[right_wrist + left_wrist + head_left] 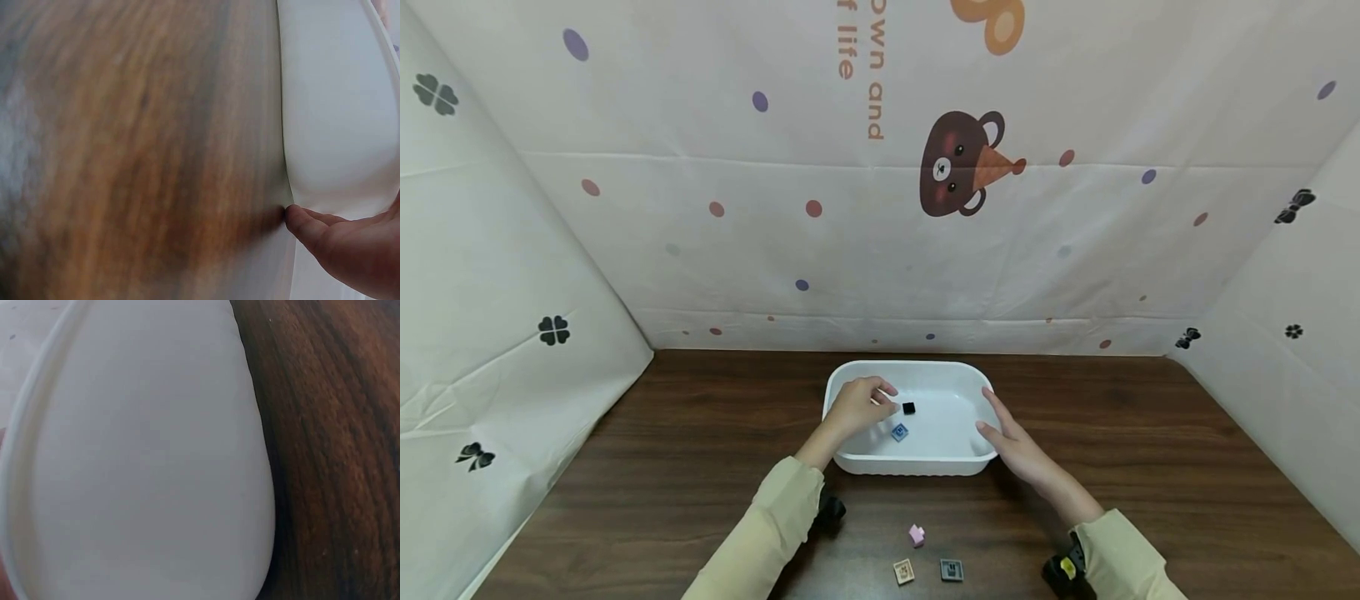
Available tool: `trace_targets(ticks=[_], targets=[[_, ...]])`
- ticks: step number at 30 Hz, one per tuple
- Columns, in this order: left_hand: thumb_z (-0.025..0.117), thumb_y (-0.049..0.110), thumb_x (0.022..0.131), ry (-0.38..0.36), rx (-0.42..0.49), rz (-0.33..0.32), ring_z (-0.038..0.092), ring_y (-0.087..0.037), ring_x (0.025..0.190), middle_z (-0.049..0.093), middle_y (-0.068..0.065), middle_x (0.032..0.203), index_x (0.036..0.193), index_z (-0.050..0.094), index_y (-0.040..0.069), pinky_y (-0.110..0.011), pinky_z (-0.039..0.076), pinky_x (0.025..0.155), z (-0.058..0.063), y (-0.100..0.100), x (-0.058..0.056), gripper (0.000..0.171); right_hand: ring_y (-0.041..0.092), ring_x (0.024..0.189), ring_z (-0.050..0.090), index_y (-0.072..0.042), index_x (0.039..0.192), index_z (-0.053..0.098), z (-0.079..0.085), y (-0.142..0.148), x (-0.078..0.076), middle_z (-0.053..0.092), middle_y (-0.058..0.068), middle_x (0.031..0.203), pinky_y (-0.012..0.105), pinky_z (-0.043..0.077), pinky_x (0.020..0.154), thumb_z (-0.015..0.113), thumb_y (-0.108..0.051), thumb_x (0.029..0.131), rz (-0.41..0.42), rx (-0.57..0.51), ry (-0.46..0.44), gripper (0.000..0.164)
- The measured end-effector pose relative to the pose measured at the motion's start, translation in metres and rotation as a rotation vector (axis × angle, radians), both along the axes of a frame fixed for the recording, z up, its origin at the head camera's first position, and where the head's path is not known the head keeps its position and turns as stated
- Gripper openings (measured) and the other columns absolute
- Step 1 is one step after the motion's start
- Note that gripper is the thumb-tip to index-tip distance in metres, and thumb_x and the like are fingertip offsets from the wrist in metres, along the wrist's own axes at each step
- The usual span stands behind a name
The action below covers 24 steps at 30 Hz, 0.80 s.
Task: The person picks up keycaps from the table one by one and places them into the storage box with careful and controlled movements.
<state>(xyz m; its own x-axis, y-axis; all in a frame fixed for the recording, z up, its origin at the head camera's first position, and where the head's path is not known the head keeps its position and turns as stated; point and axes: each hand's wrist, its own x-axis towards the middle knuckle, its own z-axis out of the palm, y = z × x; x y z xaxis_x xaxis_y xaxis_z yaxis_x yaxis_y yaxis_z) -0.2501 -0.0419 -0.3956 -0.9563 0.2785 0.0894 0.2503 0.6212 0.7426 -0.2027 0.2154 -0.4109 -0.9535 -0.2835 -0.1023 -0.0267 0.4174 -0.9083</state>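
Observation:
A white plastic tray [910, 467] stands on the table. My left hand [856, 407] reaches over its left rim, fingers loosely bent and the fingertips right beside a small black block [909, 408] on the tray floor. Closer to the front wall lies a small blue square block [899, 432]. At the tray's right end, my right hand [1018, 446] rests with thumb and fingers spread along the rim. In the right wrist view, fingers [306, 228] lie against the tray's end. The left wrist view is mostly filled by the tray wall [150, 456].
In front of the tray, a pink block [917, 536], a beige square block [904, 572] and a dark grey square block [951, 571] lie on the brown wooden table [700, 467]. A white printed cloth [700, 258] hangs behind and along both sides.

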Motion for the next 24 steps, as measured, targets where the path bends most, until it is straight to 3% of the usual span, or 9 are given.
trace_targets(ticks=[19, 24], targets=[[0.066, 0.014, 0.082, 0.108, 0.139, -0.103, 0.053, -0.008, 0.066, 0.066, 0.001, 0.08, 0.099, 0.065, 0.007, -0.023, 0.043, 0.058, 0.019, 0.0, 0.03, 0.019, 0.037, 0.136, -0.007, -0.008, 0.146, 0.002, -0.001, -0.001, -0.001, -0.005, 0.021, 0.15, 0.058, -0.002, 0.105, 0.037, -0.02, 0.099, -0.004, -0.014, 0.021, 0.06], [0.066, 0.015, 0.083, 0.116, 0.171, -0.16, 0.055, -0.006, 0.065, 0.066, 0.001, 0.08, 0.099, 0.065, 0.006, -0.021, 0.043, 0.057, 0.022, -0.001, 0.04, 0.019, 0.037, 0.136, -0.007, -0.008, 0.146, 0.003, -0.002, -0.001, -0.001, -0.005, 0.021, 0.15, 0.058, -0.002, 0.105, 0.037, -0.02, 0.099, -0.005, -0.02, 0.025, 0.06]])
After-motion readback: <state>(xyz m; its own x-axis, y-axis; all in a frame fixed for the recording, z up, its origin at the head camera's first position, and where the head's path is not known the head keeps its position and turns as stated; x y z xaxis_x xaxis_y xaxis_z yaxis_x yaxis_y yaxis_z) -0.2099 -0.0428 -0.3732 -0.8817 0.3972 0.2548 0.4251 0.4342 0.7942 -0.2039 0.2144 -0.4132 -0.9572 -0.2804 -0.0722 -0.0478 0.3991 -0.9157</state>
